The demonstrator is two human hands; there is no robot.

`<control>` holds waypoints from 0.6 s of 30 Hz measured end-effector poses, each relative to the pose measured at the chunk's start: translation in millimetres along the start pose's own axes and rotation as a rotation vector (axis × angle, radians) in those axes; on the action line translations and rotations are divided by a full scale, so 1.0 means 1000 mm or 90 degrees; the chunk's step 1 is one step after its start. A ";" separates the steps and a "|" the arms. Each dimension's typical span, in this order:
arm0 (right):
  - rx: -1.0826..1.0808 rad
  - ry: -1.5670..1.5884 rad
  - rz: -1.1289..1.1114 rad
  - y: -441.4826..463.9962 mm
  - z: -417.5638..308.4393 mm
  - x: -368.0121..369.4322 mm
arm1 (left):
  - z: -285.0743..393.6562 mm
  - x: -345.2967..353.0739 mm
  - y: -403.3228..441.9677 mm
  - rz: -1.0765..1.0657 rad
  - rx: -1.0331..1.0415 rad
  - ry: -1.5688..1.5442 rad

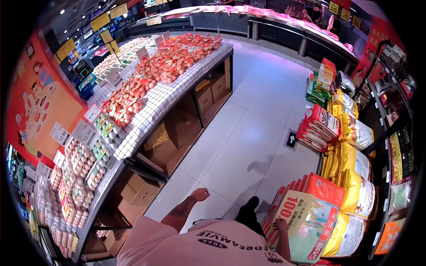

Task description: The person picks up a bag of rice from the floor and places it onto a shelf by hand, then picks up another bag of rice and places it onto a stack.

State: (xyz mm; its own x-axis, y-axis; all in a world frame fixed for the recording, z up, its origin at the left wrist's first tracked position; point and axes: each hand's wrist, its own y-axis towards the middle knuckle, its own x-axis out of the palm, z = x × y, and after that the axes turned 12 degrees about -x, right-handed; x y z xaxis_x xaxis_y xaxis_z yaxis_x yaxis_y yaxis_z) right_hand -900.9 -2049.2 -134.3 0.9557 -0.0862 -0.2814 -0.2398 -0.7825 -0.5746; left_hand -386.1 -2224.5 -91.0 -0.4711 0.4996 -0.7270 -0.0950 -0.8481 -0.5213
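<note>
Our left hand [200,194] is curled closed beside us, no object visible. Our right hand [280,224] meets the card [299,211] on the red-green sack [316,228], right of us, perhaps for steadying (we cannot tell its grip).

A tan card [298,205] with a red "100" and dark characters lies just beyond the right fingers [280,220]; around it the top sack [316,237] is red above and pale green below, crossed by a red strip with white characters. Red and pale stripes mark the stack's side, left of those fingers. Farther right, sacks [358,190] are yellow and white. The shirt [191,246] behind the left fingers [204,193] is pale pink with black lettering. Ahead of them, the desk [153,108] wears white cloth with a dark grid, under red-orange nets [171,64]. The floor [230,146] is pale grey.
</note>
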 end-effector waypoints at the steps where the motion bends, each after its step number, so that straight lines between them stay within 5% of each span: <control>1: -0.030 0.005 0.018 0.028 -0.013 -0.006 | -0.015 0.009 0.001 -0.037 -0.034 0.088; 4: -0.019 -0.015 -0.012 0.101 -0.063 -0.033 | -0.056 0.030 -0.021 -0.179 -0.180 0.246; 6: -0.039 -0.029 -0.003 0.137 -0.107 -0.052 | -0.053 0.023 -0.038 -0.288 -0.371 0.122; 8: -0.083 -0.056 -0.025 0.177 -0.153 -0.075 | -0.030 0.017 -0.037 -0.255 -0.495 0.023; 12: -0.212 -0.229 -0.069 0.290 -0.192 -0.124 | 0.045 0.002 0.008 -0.161 -0.423 0.015; 14: -0.178 -0.168 -0.050 0.319 -0.233 -0.141 | 0.053 0.036 0.065 -0.074 -0.196 0.097; 16: -0.168 -0.118 -0.024 0.340 -0.278 -0.142 | 0.100 0.030 0.113 -0.152 -0.117 0.086; 18: -0.178 -0.093 0.006 0.357 -0.299 -0.151 | 0.125 0.047 0.163 -0.111 -0.334 -0.227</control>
State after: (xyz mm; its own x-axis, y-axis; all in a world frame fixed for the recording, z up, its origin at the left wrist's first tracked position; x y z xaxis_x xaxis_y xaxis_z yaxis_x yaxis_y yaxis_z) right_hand -1079.5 -2500.2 -67.2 0.9142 -0.0210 -0.4047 -0.1733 -0.9230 -0.3435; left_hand -533.6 -2361.8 -154.2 -0.7580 0.4563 -0.4661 0.2012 -0.5161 -0.8326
